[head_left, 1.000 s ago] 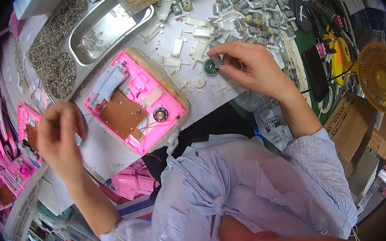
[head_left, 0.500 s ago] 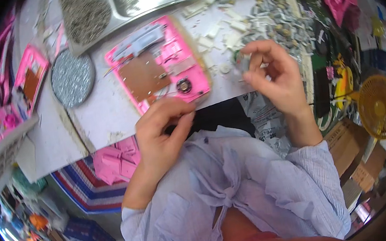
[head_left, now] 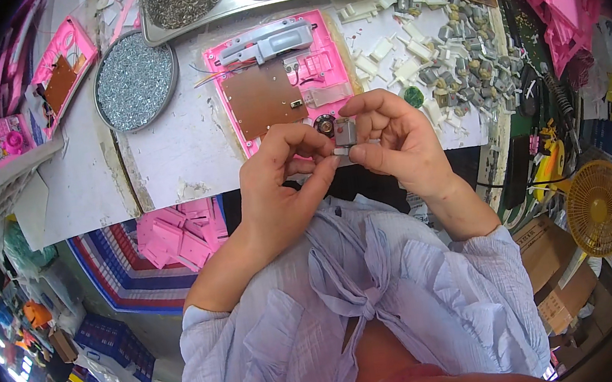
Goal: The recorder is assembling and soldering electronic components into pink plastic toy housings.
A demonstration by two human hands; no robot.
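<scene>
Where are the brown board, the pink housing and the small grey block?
Brown board (head_left: 263, 99), head view: middle of its face.
Pink housing (head_left: 336, 53), head view: right rim.
Small grey block (head_left: 345, 132), head view: its broad face.

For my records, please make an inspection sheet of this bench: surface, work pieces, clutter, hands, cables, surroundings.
Surface: white tabletop, dark seam at left.
Work pieces: pink housing with brown circuit board and round speaker; small grey block.
Clutter: loose white plastic parts at right; round dish of metal bits at left.
Hands: right hand holds the grey block; left hand is beside it, grip unclear.
Cables: thin wires at the housing; black cable at right.
Surroundings: yellow fan, cardboard at right.
</scene>
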